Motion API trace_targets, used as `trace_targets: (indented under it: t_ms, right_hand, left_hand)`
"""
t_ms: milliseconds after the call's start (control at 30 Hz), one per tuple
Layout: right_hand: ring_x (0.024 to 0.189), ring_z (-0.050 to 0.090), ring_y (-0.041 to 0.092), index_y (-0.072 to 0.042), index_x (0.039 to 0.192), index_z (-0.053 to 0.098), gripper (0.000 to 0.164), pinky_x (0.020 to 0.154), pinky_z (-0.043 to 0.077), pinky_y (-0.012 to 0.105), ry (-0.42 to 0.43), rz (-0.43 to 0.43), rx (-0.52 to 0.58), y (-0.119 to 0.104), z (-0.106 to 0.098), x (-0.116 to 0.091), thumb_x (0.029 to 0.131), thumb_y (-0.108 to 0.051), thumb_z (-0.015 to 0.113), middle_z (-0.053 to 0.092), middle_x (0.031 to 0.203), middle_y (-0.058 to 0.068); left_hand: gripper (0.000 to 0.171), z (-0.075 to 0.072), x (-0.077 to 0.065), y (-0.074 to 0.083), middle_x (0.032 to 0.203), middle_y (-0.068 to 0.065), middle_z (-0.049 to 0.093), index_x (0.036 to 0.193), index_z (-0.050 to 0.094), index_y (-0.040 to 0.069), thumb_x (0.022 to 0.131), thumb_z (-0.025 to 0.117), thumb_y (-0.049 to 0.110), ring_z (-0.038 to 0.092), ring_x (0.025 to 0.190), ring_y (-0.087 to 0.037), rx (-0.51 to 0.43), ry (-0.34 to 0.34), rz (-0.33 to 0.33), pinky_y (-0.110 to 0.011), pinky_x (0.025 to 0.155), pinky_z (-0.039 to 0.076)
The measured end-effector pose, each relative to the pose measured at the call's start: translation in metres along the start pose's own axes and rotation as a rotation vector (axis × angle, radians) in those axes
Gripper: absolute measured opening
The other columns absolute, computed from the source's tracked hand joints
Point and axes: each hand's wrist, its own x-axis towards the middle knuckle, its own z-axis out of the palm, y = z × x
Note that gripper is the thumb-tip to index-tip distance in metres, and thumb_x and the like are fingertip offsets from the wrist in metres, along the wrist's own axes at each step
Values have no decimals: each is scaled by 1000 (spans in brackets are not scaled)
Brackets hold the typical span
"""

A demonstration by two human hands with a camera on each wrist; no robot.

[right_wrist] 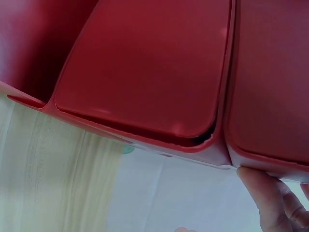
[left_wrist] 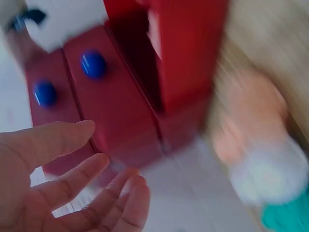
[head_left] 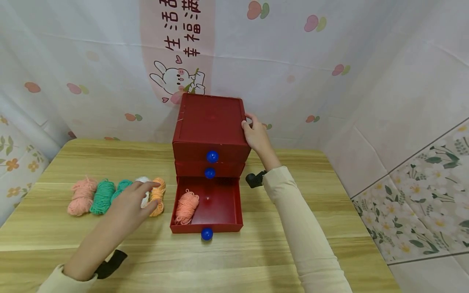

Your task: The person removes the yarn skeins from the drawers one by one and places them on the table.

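A red cabinet (head_left: 212, 120) of stacked drawers with blue knobs stands upright on the table. Its bottom drawer (head_left: 223, 203) is pulled out, and a coral yarn skein (head_left: 187, 207) lies in the drawer's left side. My right hand (head_left: 258, 136) rests against the cabinet's upper right side, fingertips at the top edge; in the right wrist view its thumb (right_wrist: 263, 195) touches the side. Thumb and fingers apart, my left hand (head_left: 130, 205) hovers left of the drawer with nothing in it. It partly covers a teal skein (head_left: 123, 188) and a white skein (head_left: 142, 180), near an orange skein (head_left: 158, 195).
Farther left on the wooden table (head_left: 176, 264) lie a pink skein (head_left: 82, 197) and a green skein (head_left: 103, 198). A patterned curtain (head_left: 286, 73) hangs close behind the cabinet. Another blue knob (head_left: 212, 156) sits on the shut top drawer.
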Motion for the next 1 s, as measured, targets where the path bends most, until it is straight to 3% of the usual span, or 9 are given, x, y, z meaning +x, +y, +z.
trace_targets:
  t_ms: [100,200,500,833,1000]
  right_hand:
    - [97,58,28,-16,144,33,46,85,48,43,1,-4,1,-1,1,0,100,-30,35,58,112,15]
    - [96,58,28,-16,144,33,46,84,48,42,1,-4,6,-1,2,1,100,-30,36,58,112,15]
    - [93,59,28,-17,144,33,46,80,50,40,1,-4,16,-1,3,0,100,-30,36,58,110,15]
    - [95,57,29,-15,144,33,46,83,48,42,1,2,14,0,1,-1,100,-29,35,57,111,16]
    - [95,57,28,-15,144,33,46,83,48,43,5,-1,11,-1,0,-1,100,-30,35,57,112,15]
  left_hand:
    - [38,13,2,21,105,-21,60,114,60,1,79,71,13,60,87,-34,7,-33,43,-43,66,53]
    - [39,24,6,35,106,-22,60,113,60,0,79,72,13,60,94,-36,32,-65,45,-45,73,54]
    - [36,55,19,65,93,-20,62,105,59,-2,77,74,14,62,75,-32,137,-172,44,-39,62,54]
    - [8,74,26,70,75,-17,59,85,60,0,82,65,5,60,63,-30,250,-183,23,-40,50,50]
    - [9,81,29,69,94,-22,64,93,63,-2,84,61,1,60,71,-34,251,-187,20,-44,59,53]
